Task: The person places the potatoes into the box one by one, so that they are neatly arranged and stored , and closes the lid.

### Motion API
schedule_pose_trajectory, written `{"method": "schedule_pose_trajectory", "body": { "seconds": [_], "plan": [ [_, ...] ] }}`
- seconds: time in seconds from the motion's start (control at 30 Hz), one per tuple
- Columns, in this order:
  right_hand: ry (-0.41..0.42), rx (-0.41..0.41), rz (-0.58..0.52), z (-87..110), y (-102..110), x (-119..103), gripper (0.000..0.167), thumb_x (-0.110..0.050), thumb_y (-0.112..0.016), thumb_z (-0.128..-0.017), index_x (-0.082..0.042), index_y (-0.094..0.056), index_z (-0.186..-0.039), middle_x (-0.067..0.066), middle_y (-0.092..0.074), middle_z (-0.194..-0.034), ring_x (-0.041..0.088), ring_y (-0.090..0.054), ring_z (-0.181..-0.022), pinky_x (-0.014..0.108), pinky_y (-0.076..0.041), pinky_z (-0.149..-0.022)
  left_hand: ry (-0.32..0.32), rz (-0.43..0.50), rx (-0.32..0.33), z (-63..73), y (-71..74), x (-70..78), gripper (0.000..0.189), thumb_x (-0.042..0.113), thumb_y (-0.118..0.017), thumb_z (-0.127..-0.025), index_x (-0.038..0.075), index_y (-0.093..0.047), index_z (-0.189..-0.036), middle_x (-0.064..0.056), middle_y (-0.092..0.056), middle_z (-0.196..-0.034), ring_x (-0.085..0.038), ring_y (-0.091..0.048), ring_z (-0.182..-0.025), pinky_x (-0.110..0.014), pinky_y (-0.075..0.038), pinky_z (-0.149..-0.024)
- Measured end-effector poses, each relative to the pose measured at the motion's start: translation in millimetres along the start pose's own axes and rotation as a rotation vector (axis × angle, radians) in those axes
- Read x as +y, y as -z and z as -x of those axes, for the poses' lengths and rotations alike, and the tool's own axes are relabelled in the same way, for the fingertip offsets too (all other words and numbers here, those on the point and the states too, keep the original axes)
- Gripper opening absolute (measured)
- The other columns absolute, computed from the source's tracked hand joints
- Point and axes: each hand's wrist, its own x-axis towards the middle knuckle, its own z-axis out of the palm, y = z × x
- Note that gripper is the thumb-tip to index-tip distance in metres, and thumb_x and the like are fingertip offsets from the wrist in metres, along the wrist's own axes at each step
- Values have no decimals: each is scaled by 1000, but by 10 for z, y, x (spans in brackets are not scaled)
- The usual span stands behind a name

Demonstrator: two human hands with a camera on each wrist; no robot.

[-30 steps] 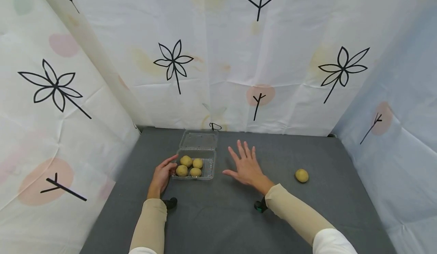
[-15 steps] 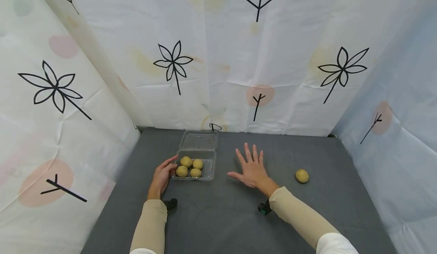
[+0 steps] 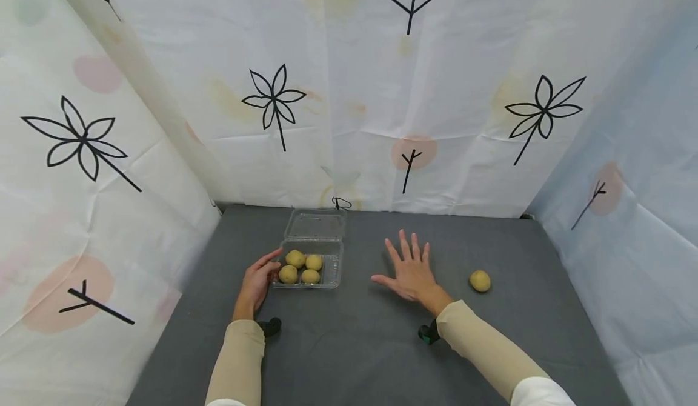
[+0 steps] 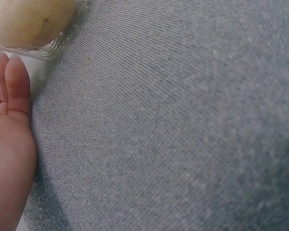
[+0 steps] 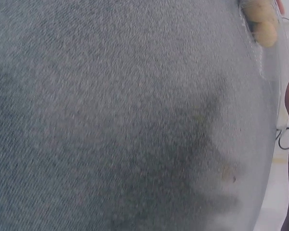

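A clear plastic clamshell container stands on the grey table with its lid raised back. Several small yellow potatoes lie in its base, toward the left side. My left hand holds the container's left edge, thumb and index finger at the rim. In the left wrist view, its other fingers sit just below the wall, beside a potato. My right hand is spread palm down over the table, holding nothing, between the container and a lone potato to the right.
The grey cloth-covered table reaches back to a white patterned curtain. More curtain hangs along the left and right sides. A thin black loop of cord shows behind the lid.
My right hand has moved right, away from the container and closer to the lone potato, fingers still spread. The left hand stays at the container's edge.
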Motion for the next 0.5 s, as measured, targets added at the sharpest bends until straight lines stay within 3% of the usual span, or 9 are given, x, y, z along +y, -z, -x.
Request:
{"method": "schedule_pose_trajectory", "body": {
  "seconds": [0.3,0.5],
  "plan": [
    [-39,53,-11,-22,74,95,97,-75,-54,-91,-21,-20,-165,20,-4,-172,49,-2,-158,74,-2,-121,1,-8,-18,15,64,50,45,18,-59,-104,16,-55,-149,9,-61,-86,-9,-52,-74,-25,-49,-71],
    [-66,62,2,69,135,223,95,-73,-55,-91,-20,-25,-164,21,-8,-171,48,-6,-158,74,-4,-120,8,-21,-17,16,17,25,45,18,-58,-104,15,-54,-149,9,-61,-87,-8,-54,-74,-25,-50,-72]
  ]
}}
